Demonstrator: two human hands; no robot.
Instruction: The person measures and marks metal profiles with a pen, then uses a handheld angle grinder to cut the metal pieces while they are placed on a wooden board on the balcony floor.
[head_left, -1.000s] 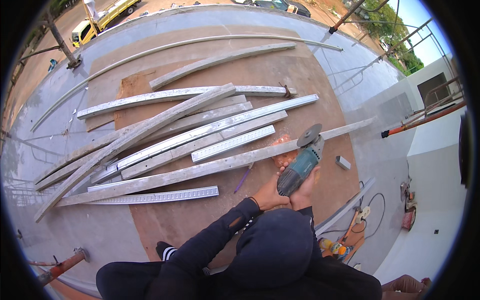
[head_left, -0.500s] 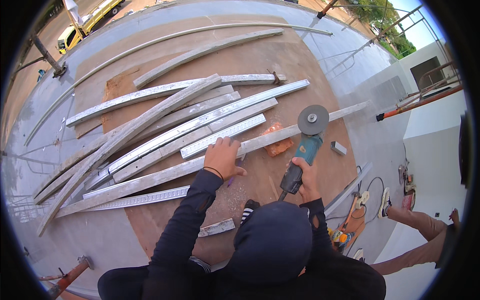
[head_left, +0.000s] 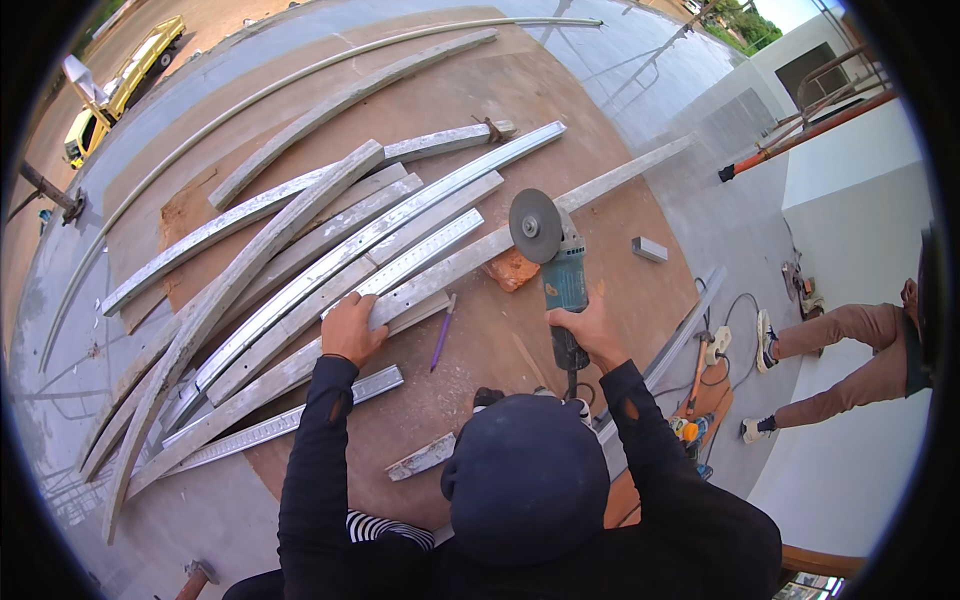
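Observation:
A long, weathered grey metal tube lies diagonally across the brown board, passing over or just behind an orange brick chunk. My left hand is closed over this tube, left of its middle. In my right hand is a teal and black angle grinder, gripped by its body. Its dark cutting disc stands over or beside the tube near the brick; whether they touch, I cannot tell. A purple pencil lies between my hands. Below my left hand is a perforated metal channel.
Several grey tubes and shiny channels lie piled at the left. Short tube offcuts lie at the right and near me. Cables run by a power strip and a hammer. Another person's legs show at the right.
My left hand, spread before, has closed on the tube. The grinder has moved left, its disc now seen more obliquely. The view has shifted, and the other person's legs show more fully.

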